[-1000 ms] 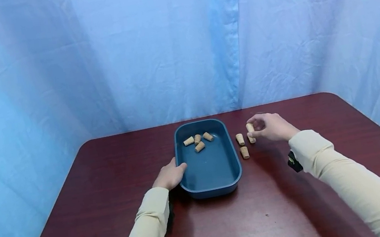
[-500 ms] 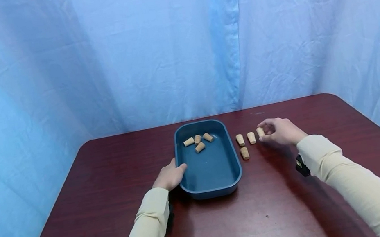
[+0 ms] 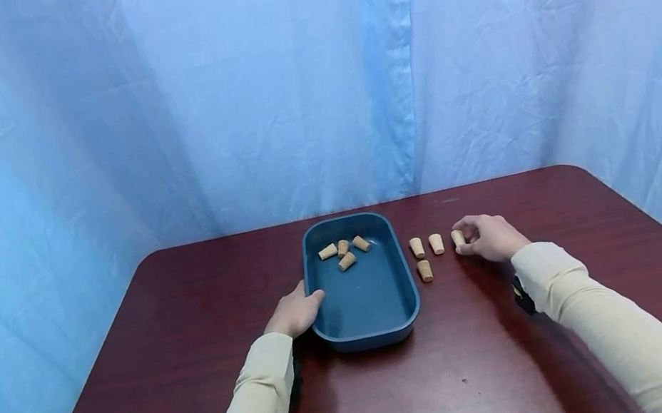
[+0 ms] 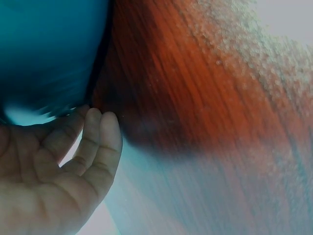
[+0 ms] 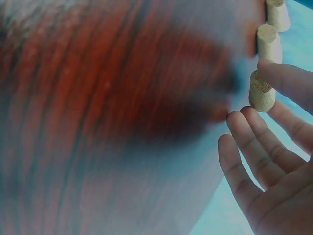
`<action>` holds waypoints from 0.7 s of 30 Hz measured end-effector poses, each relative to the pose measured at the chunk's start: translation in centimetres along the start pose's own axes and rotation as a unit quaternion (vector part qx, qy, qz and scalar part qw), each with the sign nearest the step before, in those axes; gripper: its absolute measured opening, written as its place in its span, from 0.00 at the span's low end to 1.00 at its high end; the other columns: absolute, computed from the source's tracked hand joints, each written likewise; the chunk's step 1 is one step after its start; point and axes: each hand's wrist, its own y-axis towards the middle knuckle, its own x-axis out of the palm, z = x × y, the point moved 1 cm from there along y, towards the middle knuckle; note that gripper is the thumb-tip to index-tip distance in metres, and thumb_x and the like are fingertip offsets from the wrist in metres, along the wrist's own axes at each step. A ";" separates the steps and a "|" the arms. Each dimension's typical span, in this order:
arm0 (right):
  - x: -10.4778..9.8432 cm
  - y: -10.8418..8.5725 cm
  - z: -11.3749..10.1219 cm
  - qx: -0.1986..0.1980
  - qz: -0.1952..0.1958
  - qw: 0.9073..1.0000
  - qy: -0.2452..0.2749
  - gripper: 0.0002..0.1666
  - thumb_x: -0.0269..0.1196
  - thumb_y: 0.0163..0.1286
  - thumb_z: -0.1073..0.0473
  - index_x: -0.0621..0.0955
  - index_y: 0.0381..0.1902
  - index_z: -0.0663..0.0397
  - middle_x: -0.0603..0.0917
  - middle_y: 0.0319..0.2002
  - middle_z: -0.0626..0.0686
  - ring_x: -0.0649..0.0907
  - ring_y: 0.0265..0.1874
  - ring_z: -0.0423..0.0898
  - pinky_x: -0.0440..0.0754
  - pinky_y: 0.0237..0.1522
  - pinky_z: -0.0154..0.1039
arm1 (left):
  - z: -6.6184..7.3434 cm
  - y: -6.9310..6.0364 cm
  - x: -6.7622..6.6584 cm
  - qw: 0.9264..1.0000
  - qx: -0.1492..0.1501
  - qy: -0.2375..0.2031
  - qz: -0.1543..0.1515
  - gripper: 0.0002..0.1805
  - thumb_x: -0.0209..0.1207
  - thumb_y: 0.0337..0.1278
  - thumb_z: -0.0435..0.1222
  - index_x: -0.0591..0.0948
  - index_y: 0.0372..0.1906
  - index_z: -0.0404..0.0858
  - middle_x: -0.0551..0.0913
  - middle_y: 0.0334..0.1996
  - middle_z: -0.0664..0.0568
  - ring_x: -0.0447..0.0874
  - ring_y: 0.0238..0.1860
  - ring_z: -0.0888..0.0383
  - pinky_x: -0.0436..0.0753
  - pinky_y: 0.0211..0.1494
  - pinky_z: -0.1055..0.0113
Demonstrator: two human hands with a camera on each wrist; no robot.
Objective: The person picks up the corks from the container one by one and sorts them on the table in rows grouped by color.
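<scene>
A cork stopper (image 3: 458, 237) sits between the thumb and fingers of my right hand (image 3: 492, 237), at the right end of a short row. In the right wrist view the thumb touches this cork (image 5: 262, 93), with other fingers spread beside it. To its left lie two pale corks, a middle cork (image 3: 437, 244) and a left cork (image 3: 417, 248). A darker cork (image 3: 424, 271) is just in front of the left one. My left hand (image 3: 293, 311) grips the left wall of a blue tray (image 3: 370, 337), thumb over the rim; its fingers meet the outer wall in the left wrist view.
Several corks, among them a tilted cork (image 3: 347, 261), lie loosely together toward the back of the tray. Everything rests on a dark reddish wooden table (image 3: 464, 387). Light blue curtains (image 3: 285, 84) hang behind and beside it.
My right hand has carried its cork from above the row's middle cork to the right, then lowered it at the row's end. The left hand keeps its hold on the tray.
</scene>
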 end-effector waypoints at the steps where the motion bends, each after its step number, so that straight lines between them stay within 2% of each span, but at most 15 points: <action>1: 0.1 0.1 0.1 0.001 0.002 1.000 -0.003 0.26 0.70 0.66 0.58 0.79 0.59 0.66 0.79 0.41 0.59 0.77 0.41 0.55 0.75 0.44 0.50 | 0.0 0.0 0.0 1.000 0.000 -0.001 0.000 0.34 0.42 0.78 0.44 0.55 0.80 0.33 0.65 0.73 0.32 0.72 0.67 0.37 0.71 0.67 0.43; 12: 0.7 -0.1 -0.2 0.004 0.038 0.997 -0.061 0.23 0.72 0.63 0.60 0.82 0.55 0.63 0.77 0.35 0.54 0.76 0.34 0.52 0.73 0.36 0.47 | 0.0 0.0 -0.1 1.000 0.004 -0.003 -0.001 0.35 0.43 0.78 0.44 0.54 0.80 0.33 0.65 0.73 0.32 0.73 0.66 0.38 0.72 0.67 0.43; 21: 0.7 -0.1 0.2 0.012 0.048 0.997 -0.052 0.26 0.74 0.62 0.57 0.83 0.57 0.58 0.78 0.36 0.52 0.77 0.35 0.52 0.72 0.33 0.46 | 0.0 -0.1 0.0 1.000 0.005 -0.008 -0.001 0.34 0.43 0.78 0.44 0.54 0.80 0.33 0.66 0.73 0.32 0.74 0.65 0.38 0.73 0.66 0.43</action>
